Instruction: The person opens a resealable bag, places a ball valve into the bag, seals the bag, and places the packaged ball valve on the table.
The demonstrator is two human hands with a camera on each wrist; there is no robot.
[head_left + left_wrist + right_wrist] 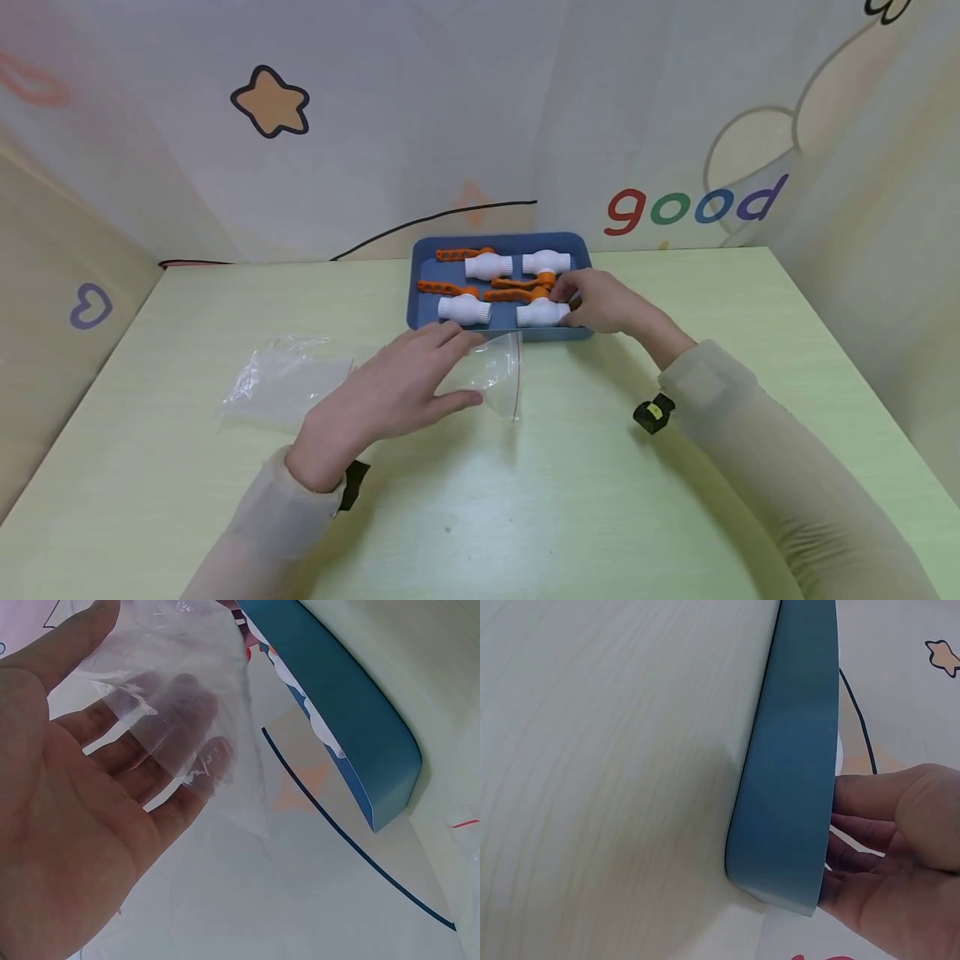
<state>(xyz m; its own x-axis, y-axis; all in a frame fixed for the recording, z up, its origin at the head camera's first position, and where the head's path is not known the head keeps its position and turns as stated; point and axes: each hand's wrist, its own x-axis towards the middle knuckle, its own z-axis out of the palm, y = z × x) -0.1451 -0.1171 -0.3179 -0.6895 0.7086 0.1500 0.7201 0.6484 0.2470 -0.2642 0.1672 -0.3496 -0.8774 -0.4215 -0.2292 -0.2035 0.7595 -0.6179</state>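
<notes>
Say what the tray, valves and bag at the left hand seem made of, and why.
Tray: probably matte plastic; smooth, evenly coloured.
White valve bodies: likely satin hard plastic; moulded-looking ribbed ends.
Orange handles: plastic or perhaps coated metal; even colour.
Bag: apparently glossy clear plastic film; glints, creases.

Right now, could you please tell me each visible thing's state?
Blue tray: upright.
Back-left valve: lying in tray.
Back-right valve: lying in tray.
Front-left valve: lying in tray.
Front-right valve: in tray, right hand at it.
Orange handles: all pointing left.
Clear bag: raised at left hand; open or sealed, unclear.
Other clear plastic: lying on table.
Left hand: thumb and fingers apart.
Right hand: fingers inside tray; grip unclear.
</notes>
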